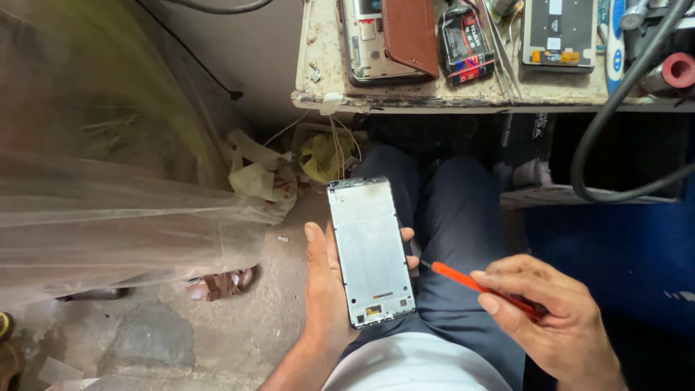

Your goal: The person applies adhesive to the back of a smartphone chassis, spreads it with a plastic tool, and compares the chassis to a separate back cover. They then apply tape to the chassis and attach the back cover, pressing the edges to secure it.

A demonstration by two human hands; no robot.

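Now the phone frame [371, 251] sits over the lap, left hand [324, 289] fingers clamped round its edges; just right of it, right hand [557, 318] fingers pinch a red screwdriver [478, 286], below the cluttered counter [405, 98].

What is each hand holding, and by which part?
The left hand cradles a bare phone frame by its long edges. The right hand grips a red screwdriver by its handle.

Screwdriver [483, 288] handle hidden in fingers [507, 289]
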